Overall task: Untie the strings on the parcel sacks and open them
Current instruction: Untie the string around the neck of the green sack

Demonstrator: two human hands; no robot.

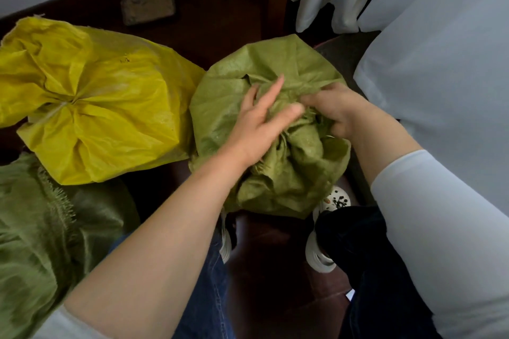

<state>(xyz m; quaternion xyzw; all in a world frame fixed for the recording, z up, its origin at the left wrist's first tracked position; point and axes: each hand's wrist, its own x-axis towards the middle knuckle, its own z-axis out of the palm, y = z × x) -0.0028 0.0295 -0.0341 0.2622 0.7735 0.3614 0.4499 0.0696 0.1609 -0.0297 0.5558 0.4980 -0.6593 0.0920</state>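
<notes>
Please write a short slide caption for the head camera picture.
Both hands, left and right, work at the green sack's bunched neck beside a tied yellow sack.

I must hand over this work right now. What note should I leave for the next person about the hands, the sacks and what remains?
Left hand: fingers spread, resting on the gathered neck of the middle green sack.
Right hand: closed on that neck's bunched fabric; its string is not clearly visible.
Yellow sack, to the left: still tied with a pale string.
Second green sack, lower left: its tie cannot be seen.
Done: no sack looks open.
Left: untie and open all of them.
</notes>
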